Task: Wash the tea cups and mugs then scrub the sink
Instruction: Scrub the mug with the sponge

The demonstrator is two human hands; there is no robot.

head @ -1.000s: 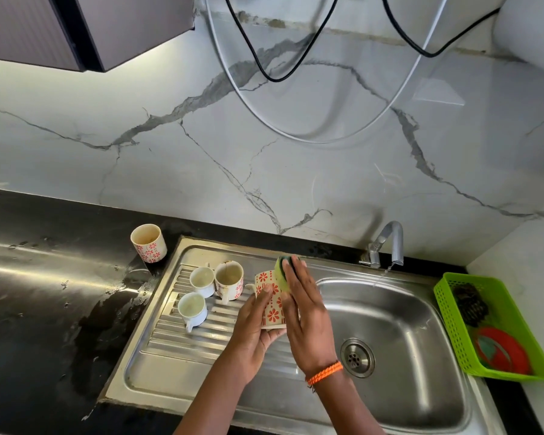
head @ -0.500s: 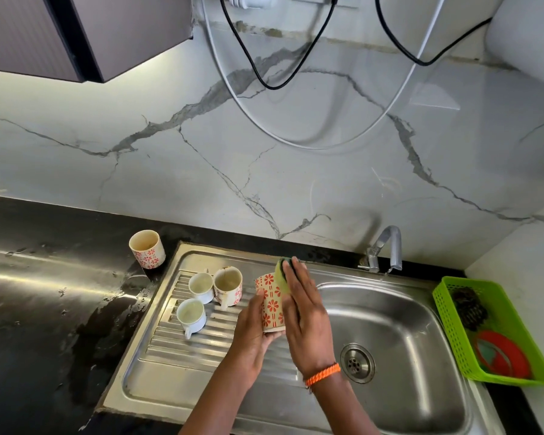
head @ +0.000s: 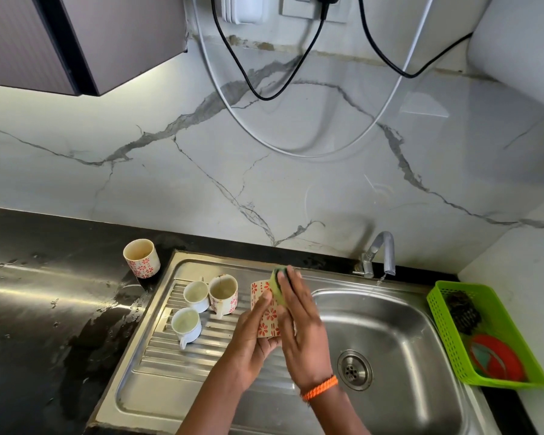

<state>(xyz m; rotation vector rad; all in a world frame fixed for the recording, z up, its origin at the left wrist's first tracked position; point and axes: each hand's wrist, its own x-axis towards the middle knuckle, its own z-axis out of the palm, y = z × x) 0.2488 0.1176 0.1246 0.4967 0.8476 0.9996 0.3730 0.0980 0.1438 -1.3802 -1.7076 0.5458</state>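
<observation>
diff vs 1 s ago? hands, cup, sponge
Little changed. The right hand still presses the sponge against the patterned cup, and the left hand still grips that cup from below; any shift of sponge or cup is too slight to call. The three cups on the drainboard and the cup on the counter stayed put.

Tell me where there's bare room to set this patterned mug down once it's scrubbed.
Free: the near stretch of the drainboard, below the small white cup; the basin floor around the drain; the black counter left of the sink, though wet. Crowded: the drainboard's far end, where three cups cluster, and the green basket.
</observation>
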